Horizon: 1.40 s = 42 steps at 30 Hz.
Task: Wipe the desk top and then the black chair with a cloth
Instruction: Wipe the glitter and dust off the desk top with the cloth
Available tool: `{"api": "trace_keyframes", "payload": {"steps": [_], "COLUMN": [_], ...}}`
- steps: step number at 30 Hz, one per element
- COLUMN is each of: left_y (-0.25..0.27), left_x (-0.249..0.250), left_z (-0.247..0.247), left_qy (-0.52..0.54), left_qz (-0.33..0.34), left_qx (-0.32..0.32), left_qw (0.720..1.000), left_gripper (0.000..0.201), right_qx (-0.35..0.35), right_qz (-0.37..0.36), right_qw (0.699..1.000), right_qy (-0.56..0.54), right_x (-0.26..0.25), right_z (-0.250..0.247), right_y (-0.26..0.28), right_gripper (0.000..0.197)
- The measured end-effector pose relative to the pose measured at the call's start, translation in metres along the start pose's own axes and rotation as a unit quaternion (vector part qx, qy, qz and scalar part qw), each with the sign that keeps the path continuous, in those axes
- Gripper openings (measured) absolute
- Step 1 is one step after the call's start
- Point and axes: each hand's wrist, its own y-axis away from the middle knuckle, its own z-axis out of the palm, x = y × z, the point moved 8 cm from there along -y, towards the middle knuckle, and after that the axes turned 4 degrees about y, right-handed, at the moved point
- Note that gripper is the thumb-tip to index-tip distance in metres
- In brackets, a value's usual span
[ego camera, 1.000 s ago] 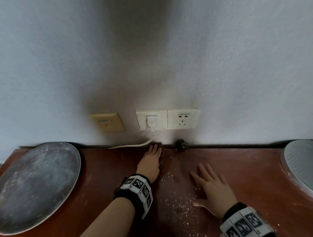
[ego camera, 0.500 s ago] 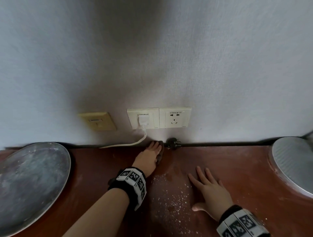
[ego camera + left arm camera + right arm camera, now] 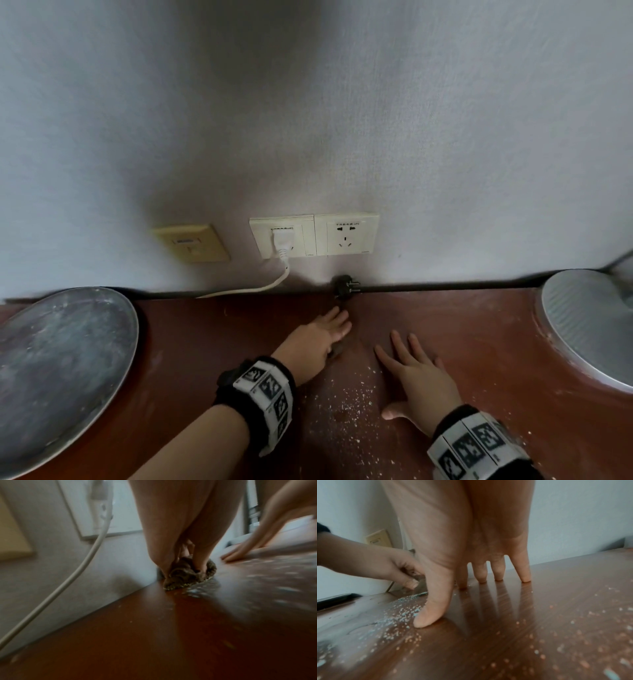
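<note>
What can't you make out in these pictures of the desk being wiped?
- Dark brown cloth: mostly hidden under the left hand in the head view; its full shape is unclear.
- Black chair: in no view.
- Round grey metal tray: cut off by the left edge, head view.
- Ribbed silver disc: cut off by the right edge.
- Socket lettering: too small to read.

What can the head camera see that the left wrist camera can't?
Only the head view shows the two round metal trays, the black plug and the wrist bands. Only the left wrist view shows the brown cloth bunched under the left hand. Both show the white cord, the right hand flat on the desk, and white crumbs.
</note>
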Motion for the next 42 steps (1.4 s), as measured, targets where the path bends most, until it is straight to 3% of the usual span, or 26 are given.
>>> {"api": "trace_keyframes", "payload": {"steps": [2,4,8,11,16,17,18,19,22,25,26,28,30,32,33,35,36,38,39,42], "left_y": [0.020,0.030,0.018,0.014,0.079,0.088,0.092,0.087,0.077,0.078,0.079,0.082,0.098,0.105,0.102,0.093,0.094,0.101,0.110,0.127], "left_x": [0.017,0.011,-0.049,-0.049,0.030,0.031,0.027,0.011,-0.046,-0.067,-0.066,-0.034,-0.014,-0.002,-0.009,-0.042,-0.061,-0.065,-0.055,-0.010], "left_z": [0.018,0.022,-0.007,-0.011,0.060,0.078,0.089,0.088,0.034,0.011,0.021,0.063,0.123,0.131,0.124,0.074,0.057,0.030,0.027,0.056], "left_qy": [-0.005,-0.003,0.033,0.034,-0.007,-0.023,-0.047,-0.040,0.037,0.046,0.044,-0.009,-0.066,-0.074,-0.064,-0.074,-0.028,0.015,0.016,0.003], "left_qz": [0.063,0.068,-0.054,-0.067,0.179,0.200,0.198,0.155,-0.014,-0.081,-0.065,0.007,0.092,0.114,0.088,0.022,-0.055,-0.096,-0.109,-0.012], "left_qx": [-0.019,-0.009,0.069,0.103,0.022,0.003,0.003,0.000,0.125,0.160,0.171,0.112,-0.018,-0.045,-0.061,0.071,0.090,0.145,0.131,0.155], "left_qw": [0.998,0.998,0.996,0.992,0.984,0.980,0.979,0.987,0.991,0.983,0.982,0.994,0.993,0.990,0.992,0.994,0.994,0.985,0.985,0.988], "left_gripper": [0.062,0.062,0.062,0.062,0.049,0.045,0.043,0.043,0.058,0.066,0.066,0.063,0.053,0.058,0.066,0.071,0.070,0.066,0.065,0.065], "right_qx": [-0.001,-0.002,-0.005,-0.005,-0.004,-0.001,0.001,0.003,0.003,0.005,0.005,0.007,0.008,0.007,0.007,0.008,0.007,0.007,0.007,0.008], "right_qz": [0.001,0.001,0.002,0.004,0.004,0.004,0.004,0.004,0.005,0.007,0.008,0.009,0.008,0.008,0.007,0.009,0.010,0.013,0.013,0.011], "right_qw": [1.000,1.000,1.000,1.000,1.000,1.000,1.000,1.000,1.000,1.000,1.000,1.000,1.000,1.000,1.000,1.000,1.000,1.000,1.000,1.000], "right_qy": [0.007,0.010,0.007,0.004,0.004,0.003,0.002,0.000,-0.005,-0.008,-0.008,-0.008,-0.007,-0.006,-0.005,-0.006,-0.007,-0.009,-0.008,-0.008], "right_x": [0.000,0.000,0.000,0.001,0.002,0.002,0.002,0.002,0.002,0.002,0.002,0.002,0.002,0.002,0.002,0.002,0.003,0.003,0.003,0.003], "right_z": [-0.001,-0.001,0.000,0.000,0.001,0.002,0.002,0.002,0.002,0.001,0.001,0.000,0.000,0.001,0.001,0.001,0.001,0.001,0.002,0.002], "right_y": [0.000,0.000,0.000,-0.001,-0.002,-0.002,-0.002,-0.002,-0.001,-0.001,0.000,0.000,-0.001,-0.001,-0.001,-0.003,-0.002,-0.002,-0.002,-0.002], "right_gripper": [0.098,0.098,0.100,0.100,0.099,0.098,0.098,0.098,0.099,0.099,0.099,0.099,0.098,0.098,0.098,0.099,0.099,0.099,0.099,0.099]}}
